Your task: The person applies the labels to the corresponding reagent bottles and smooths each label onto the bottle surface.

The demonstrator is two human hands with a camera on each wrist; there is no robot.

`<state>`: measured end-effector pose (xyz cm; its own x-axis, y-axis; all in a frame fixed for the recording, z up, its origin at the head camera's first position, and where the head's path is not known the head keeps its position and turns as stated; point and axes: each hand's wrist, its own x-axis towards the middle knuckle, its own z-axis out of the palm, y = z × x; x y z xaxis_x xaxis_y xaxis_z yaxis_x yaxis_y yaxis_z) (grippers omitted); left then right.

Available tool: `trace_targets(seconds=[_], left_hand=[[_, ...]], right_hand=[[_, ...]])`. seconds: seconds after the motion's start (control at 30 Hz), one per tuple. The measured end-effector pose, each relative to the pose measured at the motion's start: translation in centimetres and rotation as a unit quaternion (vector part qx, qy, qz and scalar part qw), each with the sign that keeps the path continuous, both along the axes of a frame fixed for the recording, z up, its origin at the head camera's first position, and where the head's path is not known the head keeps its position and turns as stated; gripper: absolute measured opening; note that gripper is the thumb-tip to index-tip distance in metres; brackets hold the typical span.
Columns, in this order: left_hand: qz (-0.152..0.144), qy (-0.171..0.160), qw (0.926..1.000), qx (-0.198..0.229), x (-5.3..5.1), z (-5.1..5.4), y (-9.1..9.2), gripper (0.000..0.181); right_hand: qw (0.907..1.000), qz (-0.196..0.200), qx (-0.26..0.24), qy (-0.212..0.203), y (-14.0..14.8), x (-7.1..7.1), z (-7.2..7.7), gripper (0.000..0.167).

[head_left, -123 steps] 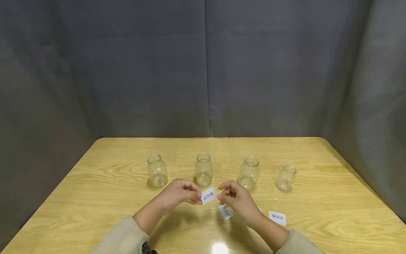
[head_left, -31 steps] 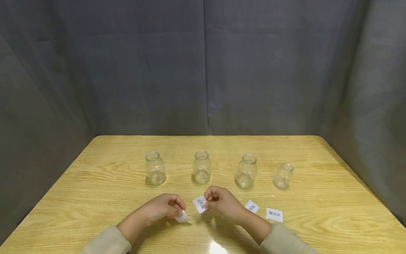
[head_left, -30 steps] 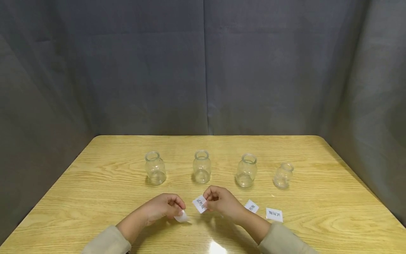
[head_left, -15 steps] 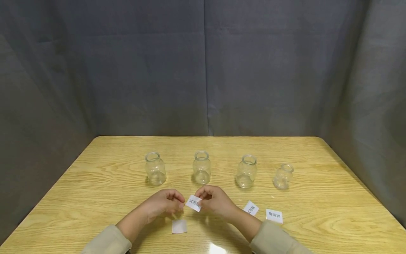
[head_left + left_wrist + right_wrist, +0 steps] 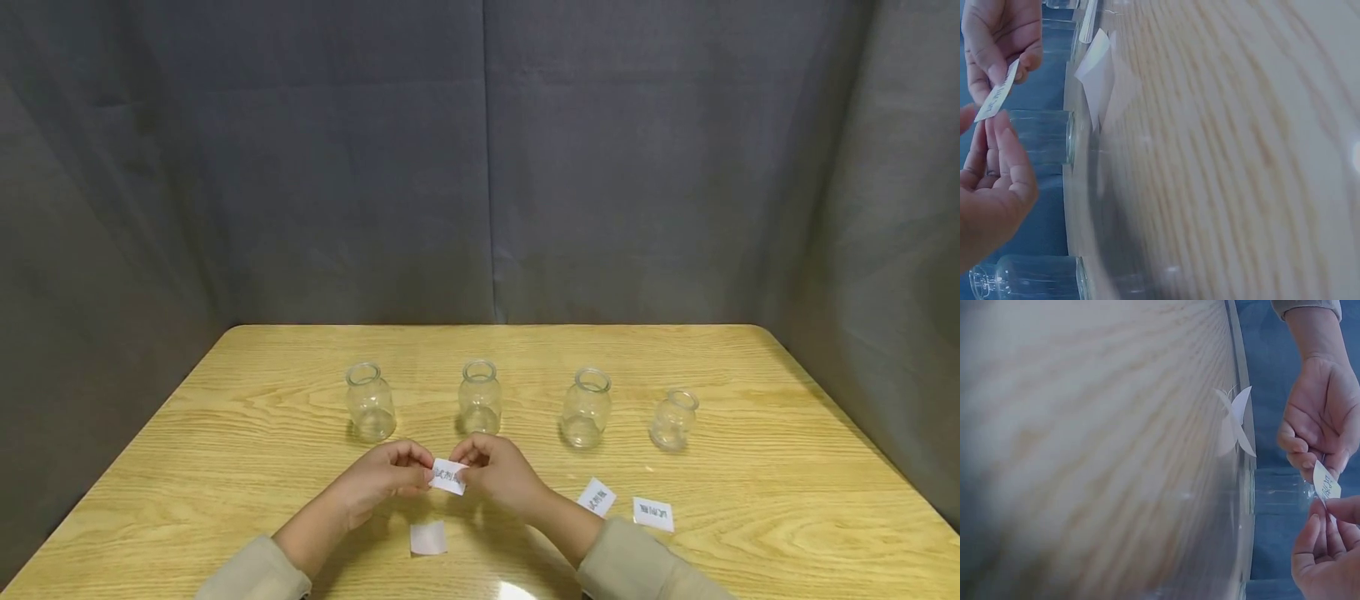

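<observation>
Since the frame of half a second ago, the left hand [image 5: 378, 482] has come to the held label [image 5: 448, 476], which before was only in the right hand [image 5: 501, 477]; the right hand has shifted a little toward 9 o'clock. Now both hands grasp this label, each with a pinch of thumb and fingertips, left hand on the 9 o'clock edge, right hand on the 3 o'clock edge. It is held above the table [image 5: 262, 467], and I take it as the centre of my clock.

On the label is printed 试剂瓶, its last character partly covered by the right hand. At 3 o'clock a tilted label [image 5: 597, 497] lies with the same characters, and just beyond it an inverted label [image 5: 653, 514] shows its three characters upside down. Toward 7 o'clock lies a blank white piece [image 5: 428, 538], its edges curling upward in the wrist views.

Clear glass jars stand upright on the light wood-grain surface: first jar [image 5: 371, 408] near 10 o'clock, second jar [image 5: 480, 402] at 1, third jar [image 5: 587, 412] at 2, and a small jar [image 5: 672, 423] between 2 and 3. Toward 5 o'clock a bright reflection [image 5: 516, 592] shines. Dark grey cloth [image 5: 480, 167] hangs at 12 o'clock and along both sides.
</observation>
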<state>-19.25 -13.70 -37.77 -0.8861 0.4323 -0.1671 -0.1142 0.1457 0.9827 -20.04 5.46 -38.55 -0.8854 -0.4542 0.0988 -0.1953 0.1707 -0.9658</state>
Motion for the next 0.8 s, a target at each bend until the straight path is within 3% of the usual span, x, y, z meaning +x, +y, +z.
trace_targets(seconds=[0.2,0.37,0.53,0.8], left_hand=[[0.041,0.015,0.9990,-0.007,-0.1,-0.1,-0.3,0.015],[0.067,0.030,0.9972,-0.011,-0.2,-0.6,-1.2,0.016],[0.084,0.032,0.9960,-0.010,-0.3,-0.9,-2.6,0.016],[0.158,0.026,0.9871,-0.007,-1.0,-0.7,-3.4,0.019]], right_hand=[[0.9998,-0.006,-0.014,0.009,-0.9,0.0,0.7,0.013],[0.9990,-0.017,-0.041,-0.009,-1.8,0.5,1.7,0.009],[0.9976,-0.005,-0.060,-0.034,-3.1,-0.5,0.7,0.009],[0.9923,-0.083,-0.088,-0.025,-5.5,-2.3,-0.3,0.009]])
